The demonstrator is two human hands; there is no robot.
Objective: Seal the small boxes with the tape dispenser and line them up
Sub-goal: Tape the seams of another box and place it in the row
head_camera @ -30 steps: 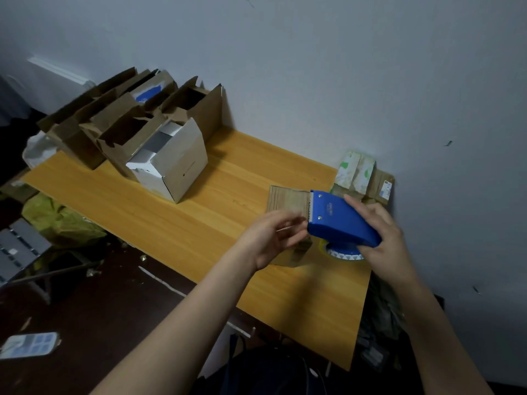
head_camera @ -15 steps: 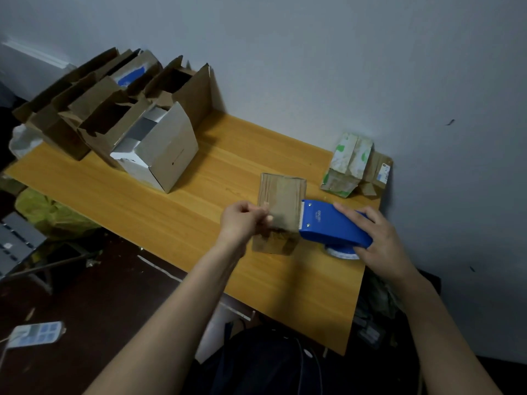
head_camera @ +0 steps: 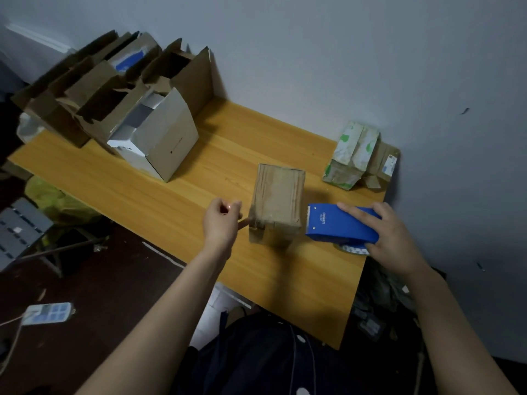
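Brown cardboard box point(head_camera: 278, 203) stands mid counter point(head_camera: 159, 189), looks light, stiff, tape-slick; hold by opposite sides; left hand point(head_camera: 221, 223) fingers curled, thumb at its near-left edge, grip unclear; right hand point(head_camera: 390, 238) fingers wrap tape dispenser point(head_camera: 339, 223) beside it

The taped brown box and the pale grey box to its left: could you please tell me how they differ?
The brown box is closed and taped over; the pale grey box is open, flaps up. The brown box stands alone; the pale grey box sits against other open cartons. The pale grey box looks larger. Both rest on the wooden table.
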